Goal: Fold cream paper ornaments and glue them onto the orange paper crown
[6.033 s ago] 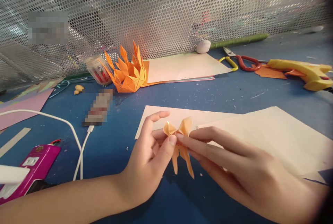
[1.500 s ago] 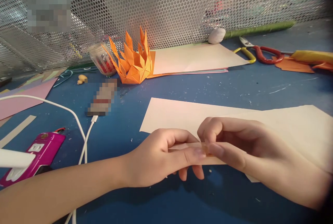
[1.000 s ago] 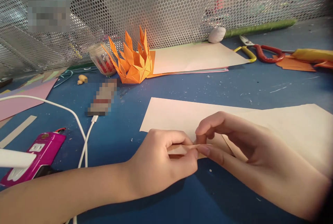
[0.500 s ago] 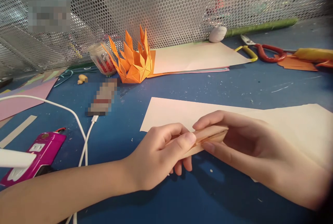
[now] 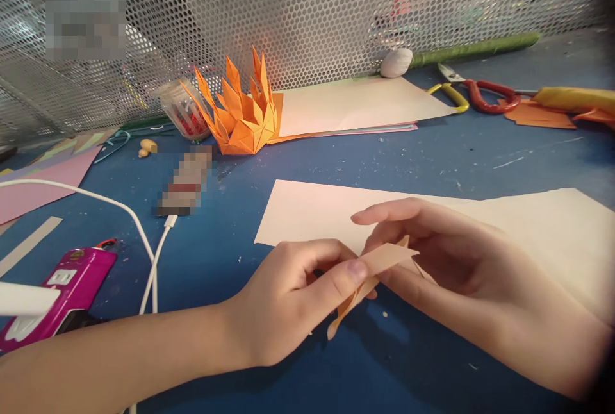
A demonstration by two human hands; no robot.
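Observation:
A small piece of folded pale paper (image 5: 388, 259) is pinched between the thumb and fingers of my left hand (image 5: 300, 302). Its folds stand partly apart, and one strip hangs down below my left thumb. Coming from the right, my right hand (image 5: 473, 279) has its thumb against the paper's lower side and curled fingers behind it. The right index finger is raised off the paper. Where the other right fingertips touch is partly hidden. Under and behind both hands lies a large cream paper sheet (image 5: 307, 215) on the blue table (image 5: 230, 363).
An orange folded-paper model (image 5: 250, 125) stands at the back beside a plastic jar (image 5: 182, 109). Left are a white cable (image 5: 158, 260), a blurred-out phone-like device (image 5: 185, 183) and a magenta device (image 5: 86, 279). Red-handled scissors (image 5: 490, 97) and stacked paper (image 5: 346, 106) lie behind.
The folded paper has turned in my hands and its layers have spread, with a strip now hanging down. My right index finger has lifted off it. The view has shifted slightly.

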